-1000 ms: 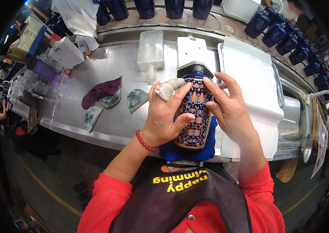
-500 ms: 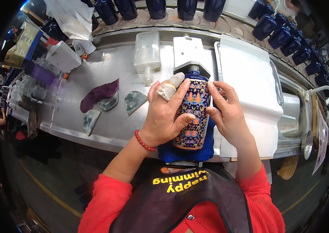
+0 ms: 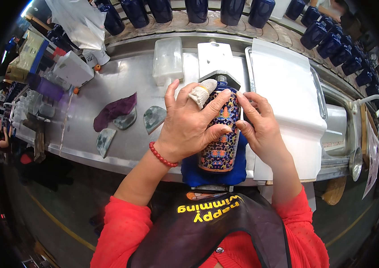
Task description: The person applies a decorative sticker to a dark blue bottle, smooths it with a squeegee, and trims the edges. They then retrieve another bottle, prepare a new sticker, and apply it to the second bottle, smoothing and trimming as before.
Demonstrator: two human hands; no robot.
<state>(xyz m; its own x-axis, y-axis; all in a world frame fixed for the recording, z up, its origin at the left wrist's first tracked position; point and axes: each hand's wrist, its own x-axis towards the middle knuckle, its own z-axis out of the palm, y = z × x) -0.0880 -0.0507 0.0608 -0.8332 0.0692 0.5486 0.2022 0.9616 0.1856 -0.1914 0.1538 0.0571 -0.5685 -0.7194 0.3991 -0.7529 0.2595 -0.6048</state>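
Note:
A dark blue ceramic bottle with colourful floral patterns lies tilted in front of me, resting on a blue cloth at the metal table's near edge. My left hand wraps over its left side, with a bandaged finger near the bottle's neck. My right hand presses against the bottle's right side, fingers curled on it. The bottle's top points away from me toward a grey block.
Several dark blue bottles line a conveyor at the back. On the steel table are a purple rag, three greenish pads, a white tray, a translucent container and a white box.
Both hands have shifted slightly on the bottle, which now sits a little lower and more upright in view. Everything else on the table stays put.

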